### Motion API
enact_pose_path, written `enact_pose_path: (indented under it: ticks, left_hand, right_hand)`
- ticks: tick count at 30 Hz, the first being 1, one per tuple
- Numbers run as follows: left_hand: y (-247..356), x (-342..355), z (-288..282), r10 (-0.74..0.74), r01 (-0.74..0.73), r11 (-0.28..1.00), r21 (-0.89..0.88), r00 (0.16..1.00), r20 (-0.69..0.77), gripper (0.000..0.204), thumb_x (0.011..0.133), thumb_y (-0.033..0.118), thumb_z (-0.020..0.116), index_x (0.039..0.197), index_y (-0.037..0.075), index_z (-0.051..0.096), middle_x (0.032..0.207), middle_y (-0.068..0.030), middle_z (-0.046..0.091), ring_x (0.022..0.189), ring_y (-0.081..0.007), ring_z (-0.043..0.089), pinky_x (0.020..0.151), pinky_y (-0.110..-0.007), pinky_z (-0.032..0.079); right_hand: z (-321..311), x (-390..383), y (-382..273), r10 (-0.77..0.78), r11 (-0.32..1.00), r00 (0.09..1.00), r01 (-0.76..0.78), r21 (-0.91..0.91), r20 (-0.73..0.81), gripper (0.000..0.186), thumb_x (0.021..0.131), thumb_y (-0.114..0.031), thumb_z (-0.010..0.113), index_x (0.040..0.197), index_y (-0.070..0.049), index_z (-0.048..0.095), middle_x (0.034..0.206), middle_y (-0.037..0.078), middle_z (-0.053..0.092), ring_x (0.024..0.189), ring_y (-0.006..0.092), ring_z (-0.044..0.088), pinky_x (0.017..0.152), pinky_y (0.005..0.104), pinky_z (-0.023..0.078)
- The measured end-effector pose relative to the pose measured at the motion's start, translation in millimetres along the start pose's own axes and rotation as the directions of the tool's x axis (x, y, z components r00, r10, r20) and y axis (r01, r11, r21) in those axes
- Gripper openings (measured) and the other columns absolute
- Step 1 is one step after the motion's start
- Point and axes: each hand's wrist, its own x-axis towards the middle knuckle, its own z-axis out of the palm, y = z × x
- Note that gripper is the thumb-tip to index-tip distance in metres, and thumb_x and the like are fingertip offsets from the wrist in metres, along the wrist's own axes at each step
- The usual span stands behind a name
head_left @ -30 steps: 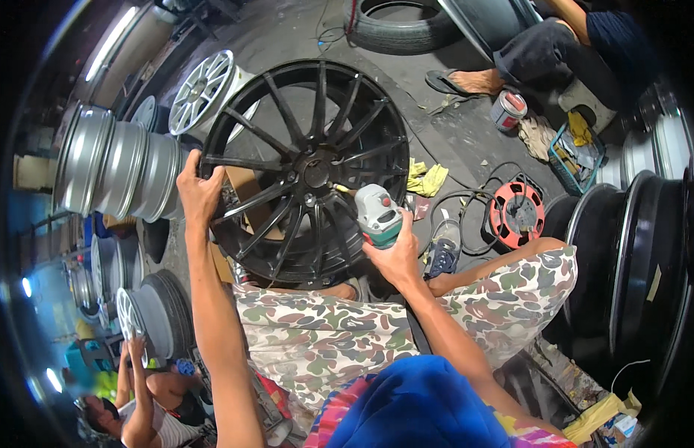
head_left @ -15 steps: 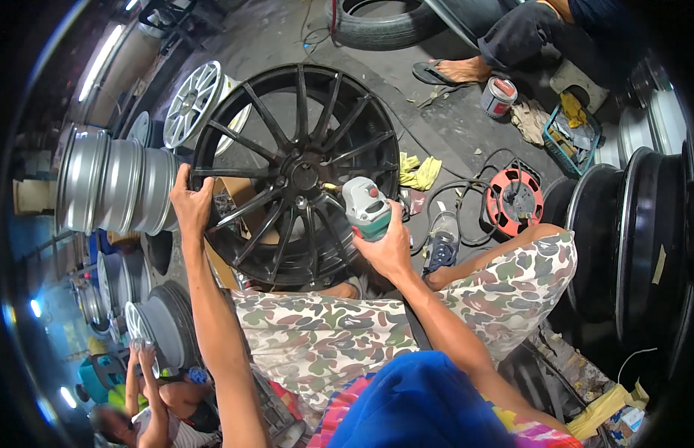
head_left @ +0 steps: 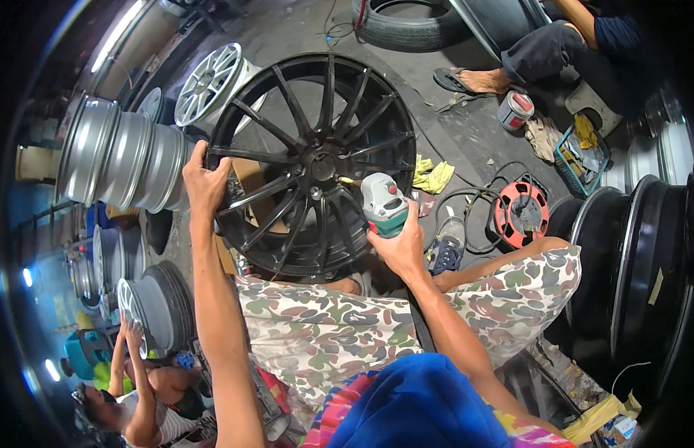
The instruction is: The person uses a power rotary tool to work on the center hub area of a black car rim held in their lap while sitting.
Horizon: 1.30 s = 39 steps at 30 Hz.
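My left hand (head_left: 205,175) grips the left rim of a black multi-spoke wheel (head_left: 328,97), which is upright or slightly tilted in front of my lap. My right hand (head_left: 399,243) is closed around a grey and green power tool (head_left: 383,201) with a red button. The tool's narrow front end points at the spokes just right of and below the hub; whether it touches them I cannot tell.
Silver rims (head_left: 134,153), a white wheel (head_left: 209,82) and black rims (head_left: 615,276) surround me. Beyond lie a tyre (head_left: 406,30), paint can (head_left: 515,110), yellow gloves (head_left: 433,175), cable reel (head_left: 520,213) and basket (head_left: 582,160). Co-workers sit top right (head_left: 541,52) and lower left (head_left: 141,407).
The whole view has shifted slightly, down-left and then back up-right. My hands keep their grips on the wheel and the tool, with little visible change between them.
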Motion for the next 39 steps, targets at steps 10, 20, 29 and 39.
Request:
enact_pose_path:
  ticks: [10,20,29,39]
  left_hand:
    - [16.3,0.8,1.8,0.065,-0.064,0.998,0.011,0.995,-0.076,0.024,0.083,0.013,0.073,0.092,0.001,0.055,0.068,-0.0038,0.044,0.062,-0.0104,0.042,0.058,-0.031,0.04]
    - [7.8,5.8,-1.0,-0.005,0.007,0.999,0.041,0.999,-0.041,0.026,0.082,0.014,0.074,0.098,0.0,0.058,0.069,-0.0053,0.046,0.064,-0.0115,0.044,0.059,-0.032,0.041]
    - [15.5,8.5,2.8,0.016,-0.015,1.0,0.022,0.999,-0.033,0.027,0.083,0.015,0.074,0.098,-0.001,0.058,0.069,-0.0054,0.047,0.064,-0.0122,0.045,0.059,-0.032,0.042]
    - [13.9,3.9,1.6,0.021,-0.021,1.0,0.013,0.999,-0.046,0.026,0.082,0.015,0.073,0.095,0.0,0.056,0.068,-0.0081,0.046,0.062,-0.0141,0.044,0.059,-0.033,0.042]
  right_hand:
    - [0.6,-10.3,-1.4,0.06,0.998,0.998,-0.06,0.012,0.001,0.083,0.073,-0.019,0.092,0.14,-0.001,0.046,0.115,0.025,0.074,0.105,0.0405,0.075,0.092,0.0482,0.058]
    - [-10.2,-15.1,-8.7,0.142,0.987,0.99,-0.142,0.076,0.004,0.086,0.073,-0.02,0.094,0.14,0.002,0.046,0.123,0.023,0.071,0.11,0.033,0.072,0.098,0.0438,0.056]
    - [-3.2,-5.7,-0.3,0.05,0.998,0.999,-0.051,0.031,0.012,0.081,0.074,-0.02,0.089,0.139,-0.002,0.044,0.113,0.025,0.075,0.102,0.0399,0.077,0.09,0.0481,0.059]
    - [5.7,-13.1,4.3,0.07,0.996,0.997,-0.069,0.049,-0.014,0.084,0.073,-0.019,0.092,0.14,-0.001,0.044,0.113,0.025,0.074,0.103,0.0393,0.075,0.091,0.0471,0.058]
